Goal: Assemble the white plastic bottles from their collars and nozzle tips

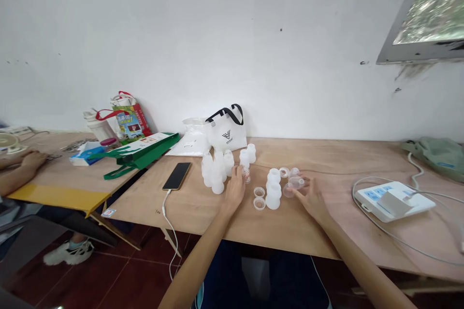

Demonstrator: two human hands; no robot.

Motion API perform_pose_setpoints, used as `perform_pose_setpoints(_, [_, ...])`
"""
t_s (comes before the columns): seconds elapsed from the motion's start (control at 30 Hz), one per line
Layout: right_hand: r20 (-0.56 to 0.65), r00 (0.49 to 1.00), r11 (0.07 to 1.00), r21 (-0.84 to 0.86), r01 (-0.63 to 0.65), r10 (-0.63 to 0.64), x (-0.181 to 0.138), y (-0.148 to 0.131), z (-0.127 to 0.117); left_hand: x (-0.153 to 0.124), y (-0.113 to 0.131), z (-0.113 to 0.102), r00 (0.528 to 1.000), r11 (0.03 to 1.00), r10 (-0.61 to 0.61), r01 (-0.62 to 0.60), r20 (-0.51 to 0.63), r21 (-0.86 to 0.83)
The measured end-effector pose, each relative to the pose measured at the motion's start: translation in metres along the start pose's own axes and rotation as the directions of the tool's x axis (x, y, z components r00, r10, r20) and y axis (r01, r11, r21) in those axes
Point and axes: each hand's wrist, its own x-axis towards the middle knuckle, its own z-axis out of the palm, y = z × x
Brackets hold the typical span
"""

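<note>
My left hand (235, 189) is closed, its fingertips at a small clear plastic piece (247, 175) beside a cluster of white translucent bottles (217, 176). My right hand (313, 199) has its thumb and fingers around a clear plastic dome cap (296, 182). More clear caps and a ring (284, 172) lie close to those fingers. Between my hands stands a row of white translucent cups (273, 195). Two translucent rings (259, 203) lie flat just left of that row. Farther back are a few more white pieces (247, 154).
A phone (177, 176) on a charging cable lies at left. Behind are a white tote bag (228, 130) and a white plastic bag (192, 140). A green bag (141, 152) bridges toward a neighbouring table with another person's hand (34, 159). A power strip (395, 201) with cables sits right.
</note>
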Motion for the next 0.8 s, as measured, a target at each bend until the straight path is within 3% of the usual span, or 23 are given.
perform_pose_setpoints(0.13, [-0.047, 0.999, 1.0, 0.009, -0.014, 0.014, -0.018, -0.007, -0.01, -0.022, -0.007, -0.016, 0.999, 0.995, 0.04, -0.039, 0.013, -0.089])
perform_pose_setpoints(0.33, [0.223, 0.975, 0.998, -0.061, 0.013, 0.001, -0.04, -0.007, -0.019, -0.048, -0.023, -0.025, 0.983, 0.998, 0.035, -0.024, 0.181, -0.063])
perform_pose_setpoints(0.4, [0.254, 0.967, 0.998, -0.052, 0.036, -0.022, -0.041, -0.007, -0.018, -0.048, -0.025, -0.026, 0.979, 0.993, 0.015, 0.01, 0.204, -0.119])
perform_pose_setpoints(0.53, [0.152, 0.987, 0.998, 0.041, 0.044, -0.05, -0.04, -0.005, -0.018, -0.045, -0.023, -0.029, 0.983, 0.975, -0.001, 0.042, 0.186, -0.216])
perform_pose_setpoints(0.8, [-0.08, 0.997, 0.988, 0.155, 0.002, 0.011, -0.033, -0.024, -0.008, -0.046, -0.015, -0.018, 0.991, 0.991, 0.026, -0.009, 0.133, -0.13])
